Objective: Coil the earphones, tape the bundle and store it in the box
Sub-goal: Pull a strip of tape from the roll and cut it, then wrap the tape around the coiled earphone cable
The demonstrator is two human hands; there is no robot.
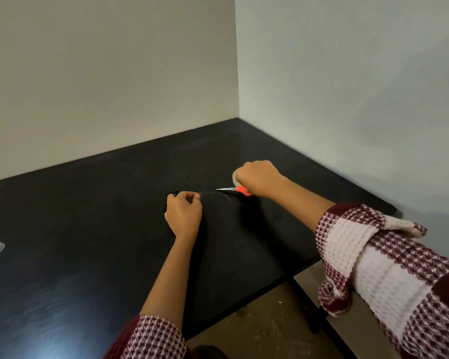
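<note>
Desk (pixel 88 229): black matte top with faint wood grain, set into a room corner so that its far and right edges meet the walls; a pale glare patch shows on the near left part of the surface.

Desk leg (pixel 306 304): black, slanting down beneath the near right edge.

Walls: two plain, off-white surfaces, left wall (pixel 101 73) and right wall (pixel 360 86), joining in a vertical corner line above the desk's far corner.

Floor (pixel 265 327): brownish, speckled, visible below the desk's near right edge; a paler strip lies further right.
</note>
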